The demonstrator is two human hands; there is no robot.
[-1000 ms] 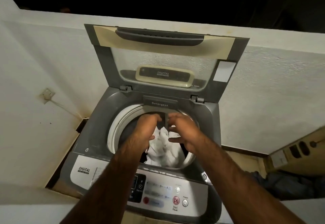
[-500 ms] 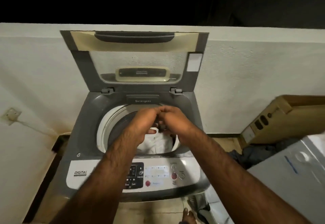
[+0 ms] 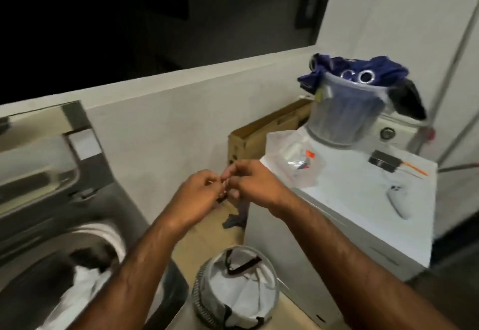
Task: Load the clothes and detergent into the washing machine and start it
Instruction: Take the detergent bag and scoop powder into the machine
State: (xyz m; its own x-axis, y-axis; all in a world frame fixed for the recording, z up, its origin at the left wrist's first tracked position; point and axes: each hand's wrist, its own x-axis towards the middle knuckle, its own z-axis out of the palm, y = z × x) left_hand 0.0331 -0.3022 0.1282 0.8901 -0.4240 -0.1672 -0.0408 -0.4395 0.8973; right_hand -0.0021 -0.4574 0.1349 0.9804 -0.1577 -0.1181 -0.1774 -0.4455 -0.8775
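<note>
The grey top-load washing machine (image 3: 111,200) stands at the left with its lid (image 3: 39,148) raised. White clothes (image 3: 83,288) lie in its drum. My left hand (image 3: 199,197) and my right hand (image 3: 255,184) meet in mid-air to the right of the machine, fingertips together. Both pinch a small pale thing (image 3: 223,187), too blurred to identify. A clear plastic bag (image 3: 298,163) with small packets lies on the white appliance (image 3: 350,213) just right of my hands.
A laundry basket (image 3: 199,293) with a white lining stands on the floor below my arms. On the white appliance sit a clear bucket (image 3: 344,114) stuffed with blue clothes (image 3: 363,67), a black box (image 3: 383,161) and a white controller (image 3: 399,200). A cardboard box (image 3: 259,132) leans on the wall.
The view has swung right, away from the drum. Both hands have lifted out of the machine and moved right, still held together at the fingertips.
</note>
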